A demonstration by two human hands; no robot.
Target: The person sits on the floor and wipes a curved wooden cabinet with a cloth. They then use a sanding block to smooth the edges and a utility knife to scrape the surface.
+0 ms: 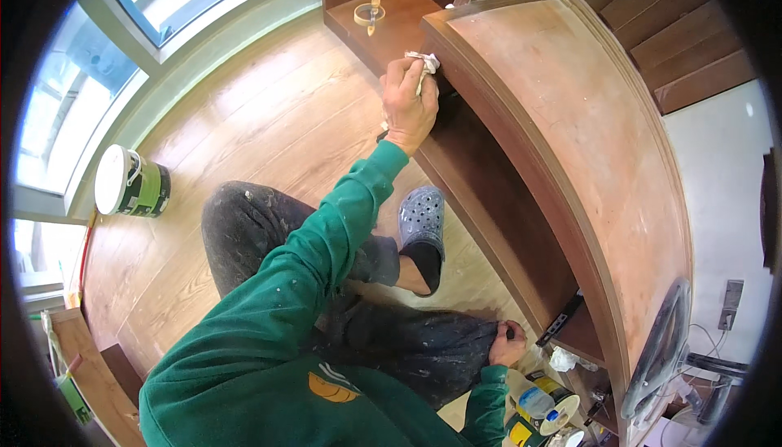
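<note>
Obs., L to R. Bucket [145, 186], white lid, stands on floor [244, 105] near window, well apart from the work. Hoop [358, 17] w/ a small yellow piece rests on low shelf [401, 0] at far end of cabinet [570, 105]. L hand [407, 109] reaches up to same end; fingers clamped on wad [427, 64], white & crumpled. Wad sits at cabinet's end, beside the shelf. Clog [422, 223] on foot, btwn hands. R hand [507, 349] at R knee, fingers curled round a small dark spot; can't tell if gripping sth or just fabric. Bottle [536, 402] & cans near it, lower R. Chair frame [652, 365] at far R.

Step (judged): prob. wiping/dabbing cabinet's edge w/ wad. Next move likely calls for light, even pressure along the wood, wad kept bunched so fingertips don't scrape.

Unclear: wad-to-wood contact pt. hidden by hand & angle; wad material n/k. Niche [505, 178] interior dark. Cans partly cut off at lower edge; clutter behind them too jumbled to sort. Lens bends straight edges near rim.
</note>
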